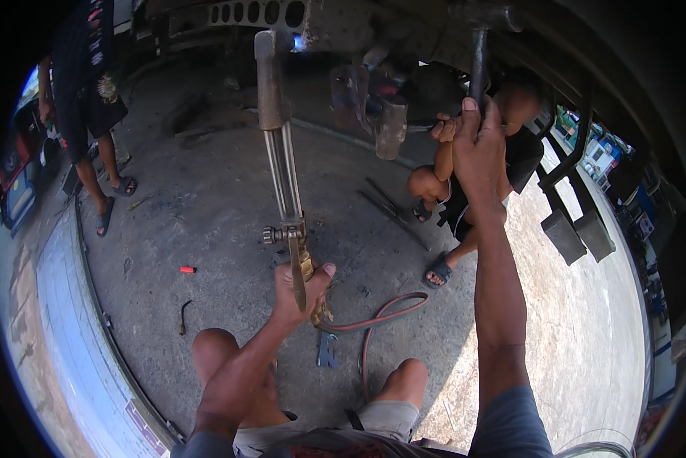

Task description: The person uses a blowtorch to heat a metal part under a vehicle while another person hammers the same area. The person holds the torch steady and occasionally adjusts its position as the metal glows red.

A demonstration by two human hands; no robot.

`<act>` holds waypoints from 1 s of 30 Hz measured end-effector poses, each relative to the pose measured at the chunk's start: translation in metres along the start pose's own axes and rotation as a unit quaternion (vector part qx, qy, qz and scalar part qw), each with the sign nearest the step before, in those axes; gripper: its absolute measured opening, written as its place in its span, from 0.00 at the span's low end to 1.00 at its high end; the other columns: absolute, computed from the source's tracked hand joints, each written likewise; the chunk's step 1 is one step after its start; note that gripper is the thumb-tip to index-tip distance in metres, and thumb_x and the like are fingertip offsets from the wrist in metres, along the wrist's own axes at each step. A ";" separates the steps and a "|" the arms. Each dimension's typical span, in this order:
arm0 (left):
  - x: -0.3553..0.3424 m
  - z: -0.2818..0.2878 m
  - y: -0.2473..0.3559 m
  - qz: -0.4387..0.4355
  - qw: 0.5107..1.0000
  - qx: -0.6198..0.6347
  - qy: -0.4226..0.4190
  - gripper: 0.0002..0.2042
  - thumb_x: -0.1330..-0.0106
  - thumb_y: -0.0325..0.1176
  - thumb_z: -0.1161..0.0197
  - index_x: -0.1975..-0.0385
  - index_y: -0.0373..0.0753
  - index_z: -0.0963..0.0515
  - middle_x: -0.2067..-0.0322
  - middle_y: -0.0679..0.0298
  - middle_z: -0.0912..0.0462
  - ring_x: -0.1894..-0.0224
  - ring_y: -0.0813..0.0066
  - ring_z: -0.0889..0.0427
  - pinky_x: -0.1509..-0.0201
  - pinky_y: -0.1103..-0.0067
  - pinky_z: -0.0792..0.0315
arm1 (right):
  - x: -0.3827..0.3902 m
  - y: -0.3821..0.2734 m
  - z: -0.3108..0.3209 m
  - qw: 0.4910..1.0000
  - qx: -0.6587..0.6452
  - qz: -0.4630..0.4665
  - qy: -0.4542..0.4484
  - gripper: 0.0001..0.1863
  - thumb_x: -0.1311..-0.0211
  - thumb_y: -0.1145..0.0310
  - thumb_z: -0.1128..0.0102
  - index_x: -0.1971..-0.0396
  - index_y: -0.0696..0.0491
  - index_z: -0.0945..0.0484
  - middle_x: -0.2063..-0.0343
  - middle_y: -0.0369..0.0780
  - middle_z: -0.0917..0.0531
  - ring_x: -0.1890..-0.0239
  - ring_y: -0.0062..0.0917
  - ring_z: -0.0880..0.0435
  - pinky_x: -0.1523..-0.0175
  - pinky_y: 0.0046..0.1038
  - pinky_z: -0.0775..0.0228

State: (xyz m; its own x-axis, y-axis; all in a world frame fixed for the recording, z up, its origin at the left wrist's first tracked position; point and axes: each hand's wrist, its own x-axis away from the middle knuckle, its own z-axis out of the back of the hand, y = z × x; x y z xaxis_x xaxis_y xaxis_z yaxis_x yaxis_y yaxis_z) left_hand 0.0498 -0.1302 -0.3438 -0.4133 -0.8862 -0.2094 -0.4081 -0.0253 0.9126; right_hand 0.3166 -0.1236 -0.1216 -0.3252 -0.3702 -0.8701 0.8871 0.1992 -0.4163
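My left hand (301, 294) is closed round the handle end of a brass gas cutting torch (286, 172), which points upward and away from me. A small blue glow shows beside the torch's far end, close under the dark metal frame (335, 27). A red hose (396, 305) trails from near the torch's base toward the floor. My right hand (479, 145) is raised, gripping the dark handle of a hammer (478, 57) whose head is up by the underside of the frame. Beyond it, another person's hand (444, 128) holds a second hammer (391, 131), its head nearer the middle.
A person (511, 145) crouches at the right, close behind my raised arm. Another person (91, 114) stands at the far left. On the concrete floor (206, 183) lie a small red cylinder (188, 269), a bent rod (183, 317) and dark bars (392, 210).
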 end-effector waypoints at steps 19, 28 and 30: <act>-0.001 0.004 -0.003 0.012 1.000 0.009 0.014 0.18 0.30 0.27 0.31 0.84 0.41 0.28 0.88 0.70 0.25 0.88 0.84 0.28 0.85 0.79 0.36 | -0.002 -0.006 0.001 0.999 0.050 0.002 0.010 0.19 0.20 0.57 0.49 0.58 0.62 0.30 0.76 0.50 0.18 0.68 0.54 0.14 0.61 0.48 0.22; -0.002 -0.012 -0.003 0.033 0.999 -0.006 0.002 0.13 0.32 0.27 0.32 0.74 0.39 0.31 0.86 0.68 0.30 0.87 0.80 0.29 0.83 0.76 0.33 | -0.012 0.141 -0.047 0.943 0.290 0.153 -0.062 0.21 0.20 0.56 0.50 0.62 0.64 0.27 0.69 0.55 0.19 0.62 0.54 0.18 0.51 0.48 0.27; -0.002 -0.009 -0.007 0.023 1.000 -0.003 0.007 0.13 0.32 0.28 0.32 0.74 0.39 0.31 0.86 0.68 0.30 0.87 0.80 0.29 0.83 0.76 0.33 | -0.007 0.142 -0.038 0.950 0.255 0.114 -0.139 0.24 0.20 0.55 0.51 0.62 0.65 0.25 0.71 0.54 0.21 0.68 0.53 0.19 0.54 0.47 0.27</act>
State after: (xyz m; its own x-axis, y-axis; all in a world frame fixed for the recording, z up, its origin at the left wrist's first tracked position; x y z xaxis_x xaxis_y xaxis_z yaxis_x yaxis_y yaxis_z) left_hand 0.0606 -0.1326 -0.3467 -0.4205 -0.8927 -0.1623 -0.3837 0.0128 0.9234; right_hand 0.4322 -0.0582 -0.1846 -0.0688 -0.6093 -0.7899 0.9905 -0.1365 0.0191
